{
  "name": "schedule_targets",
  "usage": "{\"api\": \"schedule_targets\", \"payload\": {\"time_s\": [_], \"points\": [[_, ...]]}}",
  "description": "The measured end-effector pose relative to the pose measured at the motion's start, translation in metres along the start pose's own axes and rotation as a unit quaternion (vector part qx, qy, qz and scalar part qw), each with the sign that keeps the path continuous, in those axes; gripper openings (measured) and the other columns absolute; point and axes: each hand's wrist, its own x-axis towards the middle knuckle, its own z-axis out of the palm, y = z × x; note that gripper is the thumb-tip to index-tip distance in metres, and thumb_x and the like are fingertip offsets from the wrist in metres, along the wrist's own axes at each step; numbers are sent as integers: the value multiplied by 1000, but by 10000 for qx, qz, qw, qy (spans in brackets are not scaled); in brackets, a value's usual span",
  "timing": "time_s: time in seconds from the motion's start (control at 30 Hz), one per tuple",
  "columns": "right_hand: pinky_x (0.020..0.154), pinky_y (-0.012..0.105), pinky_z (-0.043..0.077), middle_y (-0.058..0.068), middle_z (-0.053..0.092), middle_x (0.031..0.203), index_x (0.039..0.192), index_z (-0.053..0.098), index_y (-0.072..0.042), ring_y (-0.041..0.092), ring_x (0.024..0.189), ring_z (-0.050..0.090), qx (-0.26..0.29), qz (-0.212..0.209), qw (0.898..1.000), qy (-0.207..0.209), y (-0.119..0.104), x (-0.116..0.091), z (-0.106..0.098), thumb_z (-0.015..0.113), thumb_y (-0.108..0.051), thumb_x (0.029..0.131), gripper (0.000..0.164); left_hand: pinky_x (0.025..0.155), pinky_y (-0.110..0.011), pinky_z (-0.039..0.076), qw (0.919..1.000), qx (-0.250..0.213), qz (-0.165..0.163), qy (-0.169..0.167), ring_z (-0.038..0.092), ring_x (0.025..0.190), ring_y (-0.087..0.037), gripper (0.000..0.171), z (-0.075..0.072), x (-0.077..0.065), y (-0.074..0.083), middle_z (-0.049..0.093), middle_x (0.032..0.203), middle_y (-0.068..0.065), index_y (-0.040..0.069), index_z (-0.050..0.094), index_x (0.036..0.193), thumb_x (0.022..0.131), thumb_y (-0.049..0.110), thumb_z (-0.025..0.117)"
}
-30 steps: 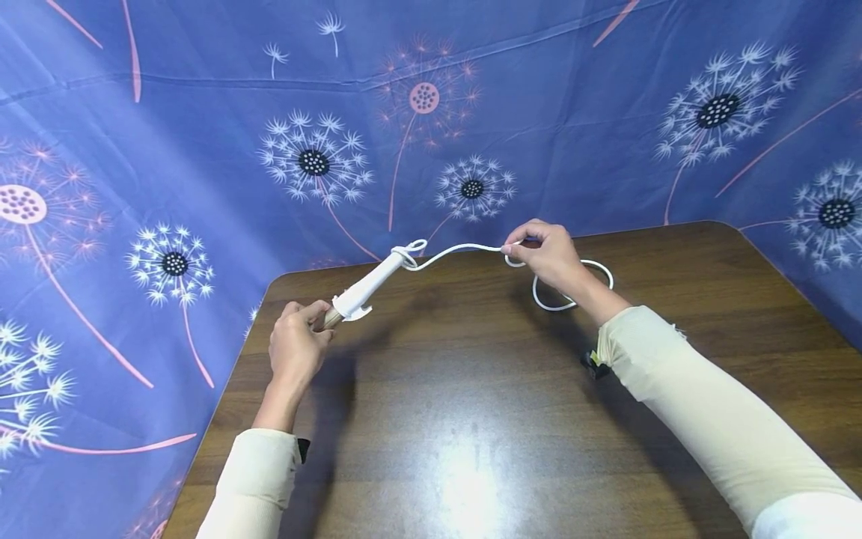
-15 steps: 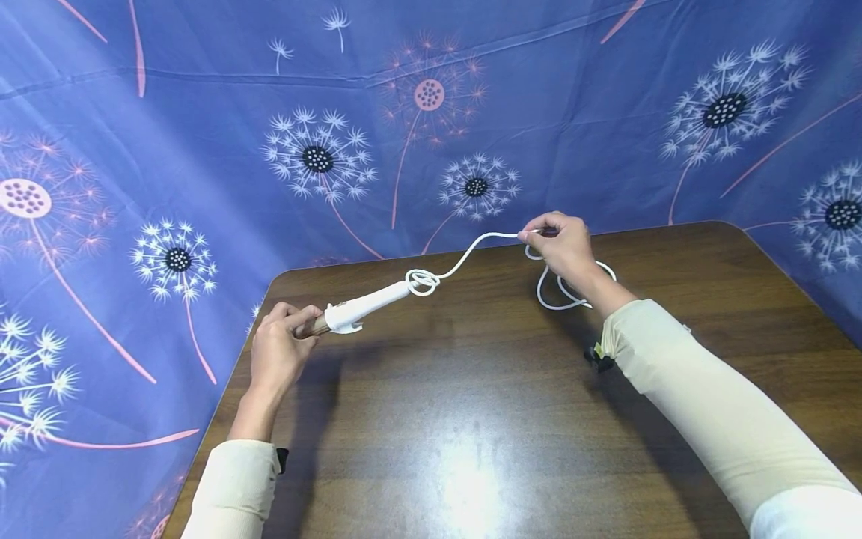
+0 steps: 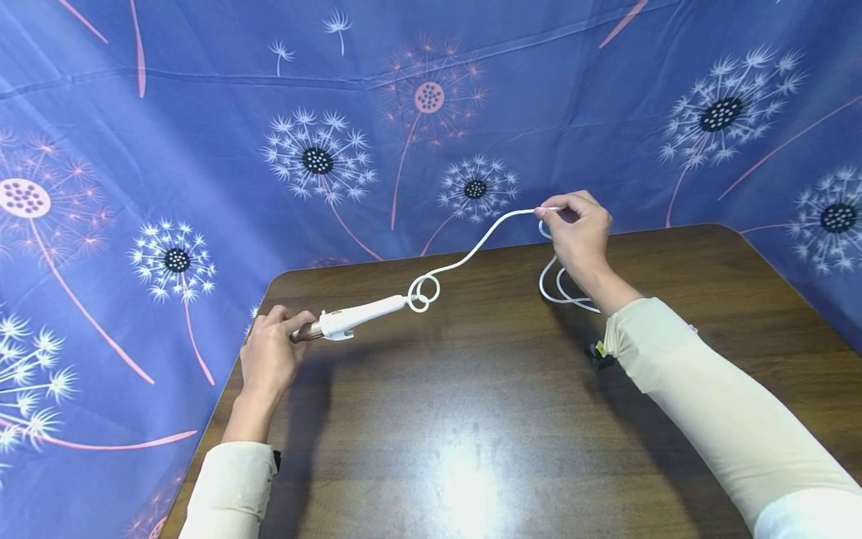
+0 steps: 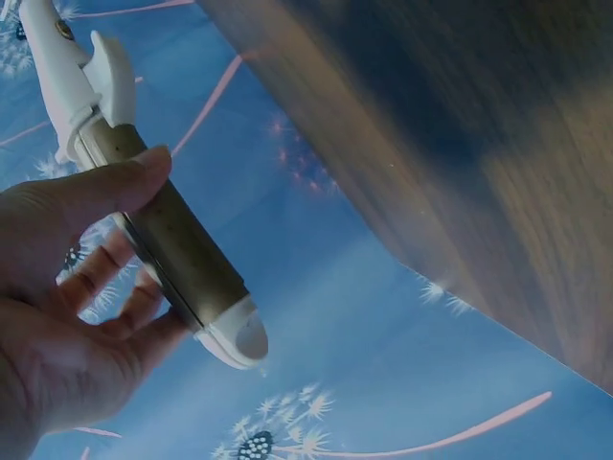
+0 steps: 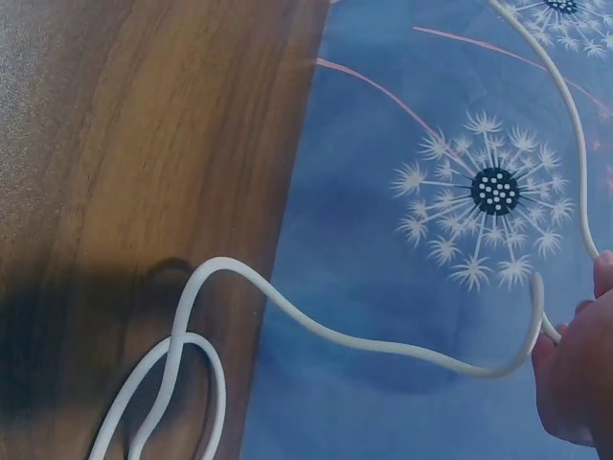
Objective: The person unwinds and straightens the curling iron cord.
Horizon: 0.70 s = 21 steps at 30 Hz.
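Note:
A curling iron (image 3: 367, 310) with a white handle, a brown barrel and a white tip hangs over the far left of the table. My left hand (image 3: 271, 352) grips its barrel (image 4: 192, 244), thumb on one side and fingers on the other. From the handle end, a white cord (image 3: 465, 260) runs in a small loose coil and then rises to the right. There my right hand (image 3: 581, 233) pinches it between thumb and fingertips. Beyond that hand, the rest of the cord (image 5: 383, 347) drops in loops to the tabletop. Only part of the right hand shows in the right wrist view.
The brown wooden table (image 3: 417, 434) has rounded far corners and a bright glare spot near the front. Behind it and along its left side hangs a blue cloth (image 3: 539, 97) printed with dandelions.
My right hand has moved up and to the right with the cord. My left hand has shifted left and tilted the curling iron flatter. The coil at the handle end has loosened and the cord is drawn out.

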Motion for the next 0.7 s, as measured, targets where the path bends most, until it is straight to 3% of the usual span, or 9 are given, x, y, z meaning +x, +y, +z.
{"api": "schedule_targets", "payload": {"time_s": [0.17,0.3,0.37,0.5,0.7], "points": [[76,13,44,9,64,83,82,74,2,7,80,55,125,-291,9995,-6,-4,-1,-4,79,-4,76,9,57,-61,45,9979,3,-626,175,56,87,-37,43,1,-1,-7,59,93,-5,20,74,99,65,-6,78],[76,13,43,10,63,84,81,73,3,10,82,56,18,-316,9989,-337,0,-3,-7,78,-3,77,9,61,-60,45,9926,-57,-1165,348,56,87,-38,41,-1,0,-10,61,94,-5,20,75,99,65,-4,77],[75,14,41,10,63,84,80,73,3,13,82,55,-106,-260,9980,-574,4,-4,-9,77,-2,77,8,63,-59,45,9905,-117,-1279,485,56,86,-38,42,-3,1,-10,62,95,-6,19,75,99,64,-5,78],[76,18,38,11,65,90,81,72,3,15,87,56,-543,-122,9921,-1123,12,-6,-12,75,-3,78,7,64,-57,45,9902,-227,-1135,786,55,85,-36,44,-6,4,-6,62,95,-6,19,75,99,63,-7,79],[85,25,38,12,67,104,84,72,2,22,106,57,-868,-93,9740,-2091,15,-8,-9,75,-5,79,9,61,-56,45,9912,-209,-642,1136,55,85,-34,43,-11,8,9,62,94,-6,19,76,98,64,-7,79]]}}
